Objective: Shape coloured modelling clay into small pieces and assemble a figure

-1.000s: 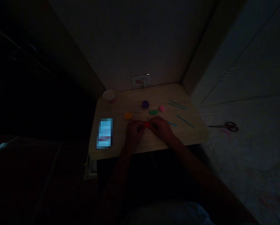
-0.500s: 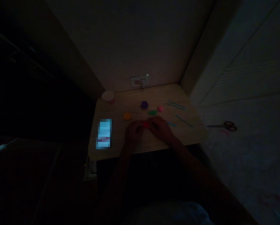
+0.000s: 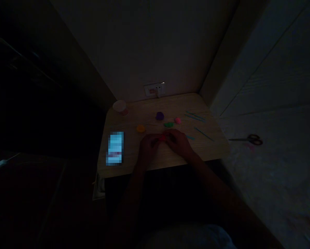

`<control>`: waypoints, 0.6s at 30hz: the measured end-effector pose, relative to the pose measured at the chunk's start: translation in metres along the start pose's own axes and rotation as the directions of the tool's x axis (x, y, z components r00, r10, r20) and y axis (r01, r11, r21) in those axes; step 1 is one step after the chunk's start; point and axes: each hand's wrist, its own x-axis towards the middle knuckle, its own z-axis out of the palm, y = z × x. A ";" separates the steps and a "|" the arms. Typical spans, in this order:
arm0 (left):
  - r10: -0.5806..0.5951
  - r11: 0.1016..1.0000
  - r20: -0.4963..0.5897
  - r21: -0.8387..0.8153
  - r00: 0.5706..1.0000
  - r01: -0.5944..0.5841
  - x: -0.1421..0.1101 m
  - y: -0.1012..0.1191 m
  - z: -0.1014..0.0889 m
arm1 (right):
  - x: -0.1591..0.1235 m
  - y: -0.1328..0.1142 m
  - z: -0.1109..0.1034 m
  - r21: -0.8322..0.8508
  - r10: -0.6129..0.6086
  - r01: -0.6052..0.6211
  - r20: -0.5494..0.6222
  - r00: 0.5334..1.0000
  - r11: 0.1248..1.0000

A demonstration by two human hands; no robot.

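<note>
Between the fingertips of both my hands is a small red lump of modelling clay (image 3: pixel 162 137), low over the wooden tabletop (image 3: pixel 165 157). My left hand (image 3: pixel 148 147) pinches it from the left, and my right hand (image 3: pixel 179 142) from the right; the fingers partly cover it. Beyond them lie a green clay piece (image 3: pixel 169 124), a pink clay ball (image 3: pixel 178 120) and a purple clay lump (image 3: pixel 160 116). An orange clay disc (image 3: pixel 140 128) rests just past my left hand. Part of a blue stick (image 3: pixel 189 137) shows beside my right hand. The scene is very dark.
Thin blue-green sticks (image 3: pixel 204 134) lie on the right of the table. A lit phone (image 3: pixel 115 148) is at the left, a paper cup (image 3: pixel 120 107) at the back left corner. Scissors (image 3: pixel 253 139) lie on a pale surface beyond the right edge. A wall socket (image 3: pixel 155 90) sits behind.
Both hands stay almost in place around the red clay, with only slight finger movement. The view has shifted a little; the other things lie as before.
</note>
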 end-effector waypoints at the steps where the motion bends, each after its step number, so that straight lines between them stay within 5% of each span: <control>1: -0.004 1.000 0.003 0.013 1.000 0.004 0.000 -0.001 0.000 | 0.000 0.000 0.000 -0.004 -0.002 0.002 -0.002 1.000 1.000; 18: -0.018 0.998 -0.052 0.063 0.998 0.021 -0.001 -0.007 0.002 | 0.000 -0.004 -0.003 0.044 -0.041 0.041 0.000 0.999 0.998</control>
